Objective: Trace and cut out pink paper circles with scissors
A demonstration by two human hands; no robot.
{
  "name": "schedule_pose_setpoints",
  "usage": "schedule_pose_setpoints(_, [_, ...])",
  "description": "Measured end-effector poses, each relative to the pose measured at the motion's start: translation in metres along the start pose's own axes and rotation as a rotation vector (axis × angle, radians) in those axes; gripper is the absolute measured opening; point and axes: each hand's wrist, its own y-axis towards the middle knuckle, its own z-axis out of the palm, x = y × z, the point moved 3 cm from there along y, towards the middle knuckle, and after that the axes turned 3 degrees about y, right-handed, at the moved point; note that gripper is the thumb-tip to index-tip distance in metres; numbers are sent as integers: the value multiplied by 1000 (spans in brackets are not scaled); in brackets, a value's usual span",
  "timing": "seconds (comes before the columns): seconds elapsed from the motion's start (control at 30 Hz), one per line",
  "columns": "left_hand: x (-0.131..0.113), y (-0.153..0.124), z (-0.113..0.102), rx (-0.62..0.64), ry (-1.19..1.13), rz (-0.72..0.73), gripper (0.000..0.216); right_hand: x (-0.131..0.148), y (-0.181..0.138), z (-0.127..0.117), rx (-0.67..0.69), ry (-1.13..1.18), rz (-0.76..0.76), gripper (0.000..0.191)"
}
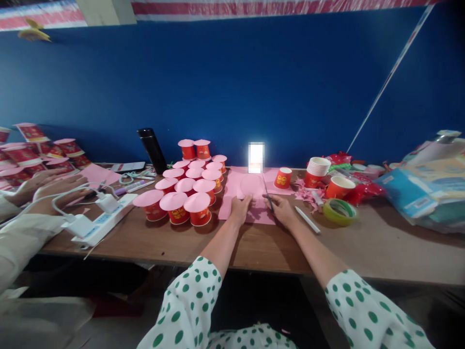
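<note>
Here we are at the table's near edge (254, 259), arms stretched forward, with pink paper sheets (227, 206) right in front of us. Our left hand (241, 209) sits over them, fingers drawn in narrow at the near rim of a pink paper circle (251, 183); whether they pinch it, we cannot tell. Our right hand (282, 209) has the scissors (269, 199) in its grasp, blades pointing toward the table's far edge, just beside the circle.

Over to our left, red paper cups (179, 213) stand in a cluster, pink discs (196, 201) on top, reaching back toward the far edge, where a black flask (152, 151) leans. A bright screen (256, 157), blurred out, stands at that edge beyond our circle.

Now right: an upside-down red cup (282, 180) near the paper, then a stack of cups (318, 170), pink scraps (304, 191), a white pen (307, 219) and a tape roll (340, 212). Toward the table's left end lies a power strip (115, 211), and just past it a co-worker's hands (58, 189) rest near more cups.
</note>
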Motion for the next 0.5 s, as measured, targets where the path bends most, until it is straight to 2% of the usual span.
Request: schedule_pose_setpoints(0.5, [-3,-3,2,13,7,8,22,0,1,0,-14,22,-5,55])
